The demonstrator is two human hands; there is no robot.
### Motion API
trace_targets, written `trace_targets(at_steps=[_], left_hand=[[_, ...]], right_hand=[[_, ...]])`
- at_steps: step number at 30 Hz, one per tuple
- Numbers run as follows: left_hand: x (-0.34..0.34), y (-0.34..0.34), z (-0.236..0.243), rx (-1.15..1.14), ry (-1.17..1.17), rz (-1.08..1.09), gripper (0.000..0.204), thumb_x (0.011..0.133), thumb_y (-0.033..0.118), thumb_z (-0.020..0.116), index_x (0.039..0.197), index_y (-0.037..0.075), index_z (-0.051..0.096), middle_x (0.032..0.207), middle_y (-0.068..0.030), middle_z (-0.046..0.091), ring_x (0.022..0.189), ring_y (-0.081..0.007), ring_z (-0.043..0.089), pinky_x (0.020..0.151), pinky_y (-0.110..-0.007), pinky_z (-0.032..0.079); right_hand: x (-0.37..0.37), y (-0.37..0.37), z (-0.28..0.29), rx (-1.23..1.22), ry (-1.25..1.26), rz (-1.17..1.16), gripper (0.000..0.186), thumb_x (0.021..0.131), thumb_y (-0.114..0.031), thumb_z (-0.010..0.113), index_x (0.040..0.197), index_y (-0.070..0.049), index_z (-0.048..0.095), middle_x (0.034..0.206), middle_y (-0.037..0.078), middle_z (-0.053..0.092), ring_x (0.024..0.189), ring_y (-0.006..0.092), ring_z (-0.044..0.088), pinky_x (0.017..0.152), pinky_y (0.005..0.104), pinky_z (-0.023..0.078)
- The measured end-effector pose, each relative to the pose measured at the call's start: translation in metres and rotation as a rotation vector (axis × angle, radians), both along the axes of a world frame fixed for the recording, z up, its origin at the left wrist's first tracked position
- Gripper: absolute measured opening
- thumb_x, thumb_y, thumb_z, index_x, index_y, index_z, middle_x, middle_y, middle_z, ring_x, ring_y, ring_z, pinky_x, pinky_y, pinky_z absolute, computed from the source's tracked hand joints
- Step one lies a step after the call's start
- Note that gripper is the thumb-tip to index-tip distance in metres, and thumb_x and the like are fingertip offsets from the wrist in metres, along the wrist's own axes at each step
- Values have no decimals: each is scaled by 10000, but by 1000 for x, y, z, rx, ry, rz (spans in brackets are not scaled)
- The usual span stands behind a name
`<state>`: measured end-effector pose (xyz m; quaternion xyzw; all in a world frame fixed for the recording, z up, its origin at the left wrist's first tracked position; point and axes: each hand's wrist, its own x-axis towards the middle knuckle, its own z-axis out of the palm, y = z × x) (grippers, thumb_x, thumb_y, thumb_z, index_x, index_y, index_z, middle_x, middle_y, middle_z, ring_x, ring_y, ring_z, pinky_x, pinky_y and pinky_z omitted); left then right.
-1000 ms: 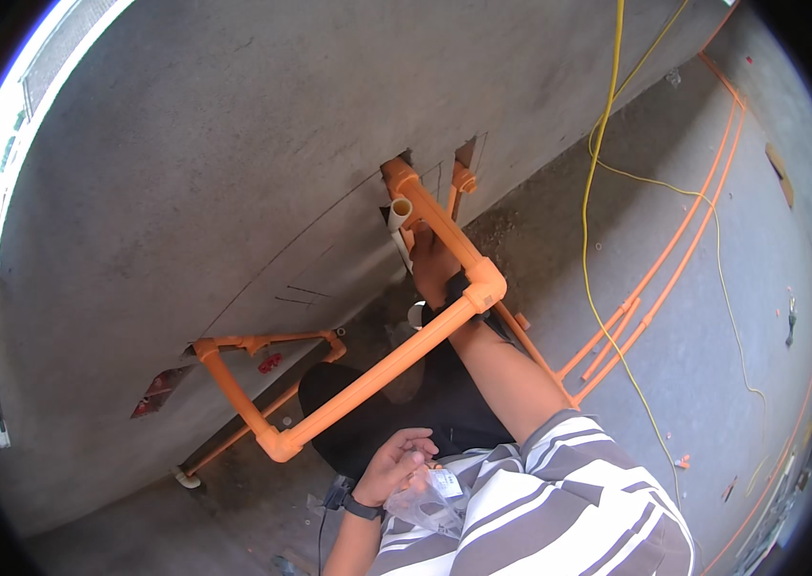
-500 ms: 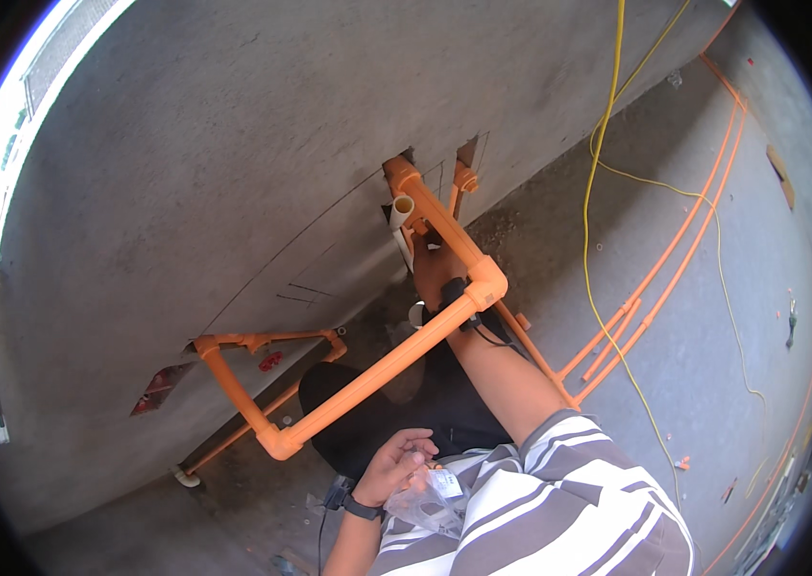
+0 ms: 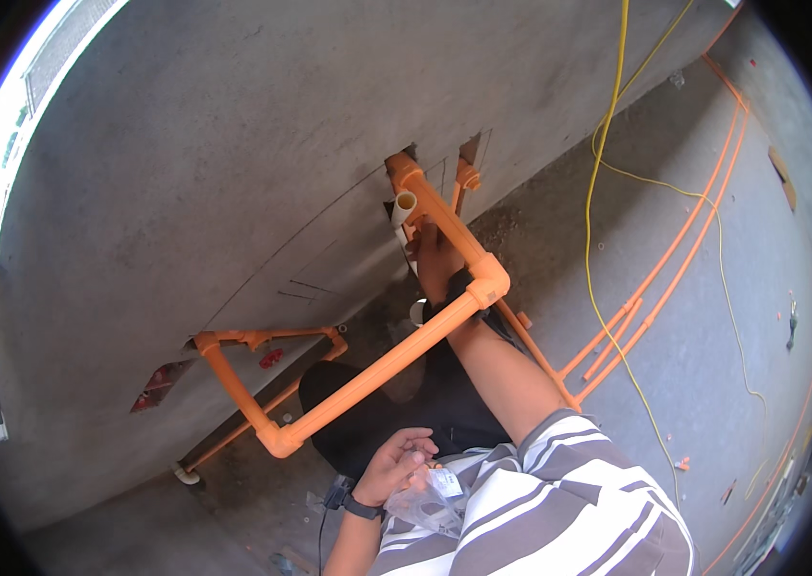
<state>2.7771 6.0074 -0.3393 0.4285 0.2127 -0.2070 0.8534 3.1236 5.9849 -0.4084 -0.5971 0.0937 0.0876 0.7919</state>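
- Fingers of the left hand (image 3: 396, 468) curl around the mouth of a clear plastic bag (image 3: 430, 501), held close against the striped shirt (image 3: 559, 509); whatever is in the bag is too small to make out.
- Reaching forward, the right hand (image 3: 436, 261) lies under the orange pipe frame (image 3: 396, 355), close to the pale pipe stub (image 3: 405, 205) beside the wall opening. Whether it is clenched on something or only resting there cannot be told, since the orange pipe crosses over the wrist and the fingers point away from the camera.
- Of the two hands, the right is far nearer the stub and the wall; the left stays low by the body, well apart from the fittings.
- From its elbow fitting (image 3: 488, 278) just above the right wrist, the frame's long run slants down and to the left to a second elbow (image 3: 281, 440), then climbs toward a tee (image 3: 206, 341) against the concrete wall (image 3: 185, 173).
- A shorter leg rises from the first elbow to the opening, so the pale stub sits just left of that leg, with its open end tilted toward the camera.
- More orange conduits (image 3: 675, 259) lie on the floor to the right, running away toward the top of the view, with a loose yellow cable (image 3: 607, 144) trailing across them.
- A dark bag or cloth (image 3: 348, 403) lies on the ground below the frame, between the two hands.
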Motion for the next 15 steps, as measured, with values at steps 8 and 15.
trace_targets(at_steps=[8,15], left_hand=[[0,0,1,-11,20,2,445,994,187,637,1386,14,516,1152,-90,620,1100,-166,589,986,-307,472],[0,3,-4,20,8,-8,449,992,167,633,1389,0,505,1162,-107,620,1075,-164,614,981,-312,519]], right_hand=[[-5,-7,-1,-523,-218,-42,411,1071,-369,491,1013,11,639,741,75,637,630,131,643,525,270,484],[4,-14,7,-133,188,174,363,1063,-318,513,956,12,621,656,71,600,642,177,635,599,325,476]])
